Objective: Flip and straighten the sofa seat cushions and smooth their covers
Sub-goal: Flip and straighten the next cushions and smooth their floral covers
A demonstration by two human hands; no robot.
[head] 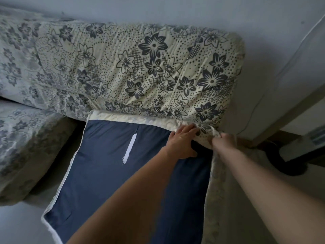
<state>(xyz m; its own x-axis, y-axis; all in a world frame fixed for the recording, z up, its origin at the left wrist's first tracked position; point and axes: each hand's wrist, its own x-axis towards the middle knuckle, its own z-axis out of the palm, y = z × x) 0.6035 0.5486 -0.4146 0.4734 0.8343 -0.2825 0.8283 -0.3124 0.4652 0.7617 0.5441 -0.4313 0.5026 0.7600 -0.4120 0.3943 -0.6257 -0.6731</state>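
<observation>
Seat cushion (109, 173) lies at centre, navy underside facing up, running from 7 o'clock up to 1 o'clock. A white strip (129, 148) sits on the navy cloth near the middle, slightly tilted. Cream quilted edging (130, 117) shows along the cushion's far end, at 12 o'clock of the navy panel.

Floral cover (204, 131), cream with dark flowers, is bunched at the cushion's far right corner, about 2 o'clock from centre. Left hand (182, 140) rests on that corner, fingers curled over the fabric edge, thumb down on the navy cloth. Right hand (224, 140) is just beside it at 3 o'clock, fingers closed round the same bunched cover; fingertips hidden in the folds.

Back cushion (140, 67), same floral print, stands behind at 12 o'clock, touching the seat cushion's far end. Another floral seat cushion (26, 141) lies at 9 o'clock, apart from the navy one. Pale wall (263, 23) above.
</observation>
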